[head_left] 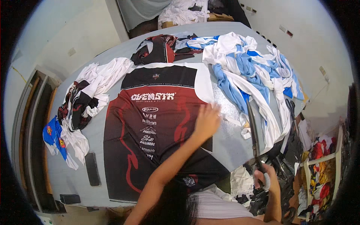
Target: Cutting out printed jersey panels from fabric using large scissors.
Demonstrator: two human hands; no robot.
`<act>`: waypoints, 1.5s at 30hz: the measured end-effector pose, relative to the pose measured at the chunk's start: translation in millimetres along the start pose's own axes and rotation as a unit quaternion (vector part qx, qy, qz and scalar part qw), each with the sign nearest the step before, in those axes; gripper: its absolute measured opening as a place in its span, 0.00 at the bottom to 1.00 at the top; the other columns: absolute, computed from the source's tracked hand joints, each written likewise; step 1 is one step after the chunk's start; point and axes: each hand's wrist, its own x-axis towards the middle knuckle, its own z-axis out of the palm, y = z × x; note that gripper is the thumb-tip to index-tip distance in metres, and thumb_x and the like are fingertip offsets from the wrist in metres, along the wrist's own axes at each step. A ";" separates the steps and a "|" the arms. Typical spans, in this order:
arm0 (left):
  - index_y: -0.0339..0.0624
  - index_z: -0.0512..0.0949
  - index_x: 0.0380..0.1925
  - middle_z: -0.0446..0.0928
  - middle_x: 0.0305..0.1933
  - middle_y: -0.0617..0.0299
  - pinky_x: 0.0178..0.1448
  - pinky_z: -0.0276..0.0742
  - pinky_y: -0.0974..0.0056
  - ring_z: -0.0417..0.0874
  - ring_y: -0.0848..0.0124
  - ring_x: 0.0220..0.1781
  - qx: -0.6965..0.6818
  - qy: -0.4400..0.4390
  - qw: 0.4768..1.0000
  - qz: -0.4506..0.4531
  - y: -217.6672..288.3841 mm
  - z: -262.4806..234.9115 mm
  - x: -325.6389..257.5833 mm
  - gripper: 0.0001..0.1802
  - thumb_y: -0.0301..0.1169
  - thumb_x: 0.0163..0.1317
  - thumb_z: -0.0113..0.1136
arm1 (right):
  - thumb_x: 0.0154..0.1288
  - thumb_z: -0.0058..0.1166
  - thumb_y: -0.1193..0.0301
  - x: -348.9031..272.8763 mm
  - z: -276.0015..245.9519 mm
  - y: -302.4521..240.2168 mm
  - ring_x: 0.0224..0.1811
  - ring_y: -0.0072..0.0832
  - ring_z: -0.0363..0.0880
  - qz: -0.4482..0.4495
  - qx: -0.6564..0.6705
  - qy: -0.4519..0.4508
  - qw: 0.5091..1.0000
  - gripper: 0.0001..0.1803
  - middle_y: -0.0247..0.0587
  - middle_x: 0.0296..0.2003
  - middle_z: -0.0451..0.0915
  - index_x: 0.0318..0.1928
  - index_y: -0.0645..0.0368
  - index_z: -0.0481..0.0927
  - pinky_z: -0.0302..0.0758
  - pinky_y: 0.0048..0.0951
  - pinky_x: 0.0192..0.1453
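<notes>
A black and dark-red printed jersey panel lies spread on the table, white fabric showing along its upper right edge. My left hand is over the panel's right edge, fingers extended and somewhat blurred. A thin white fabric strip lies just right of its fingers; whether they touch it is unclear. At the right, by the table's near edge, my right hand is closed around the handles of large fabric scissors. Their long dark blades point away from me, beside the white and light-blue cloth.
White and light-blue garment pieces are heaped at the far right. More black and red pieces lie at the back, with white cloth at left. A dark phone-like slab rests near left. A rack of colourful cloth stands right.
</notes>
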 end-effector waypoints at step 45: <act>0.44 0.77 0.41 0.70 0.46 0.61 0.58 0.62 0.55 0.68 0.61 0.51 -0.053 0.081 0.989 -0.110 -69.0 -14.1 -39.0 0.15 0.34 0.52 0.58 | 0.65 0.36 0.41 140.1 127.5 -11.6 0.15 0.27 0.77 0.178 -0.252 -0.085 0.947 0.36 0.38 0.14 0.71 0.19 0.64 0.70 0.70 0.28 0.19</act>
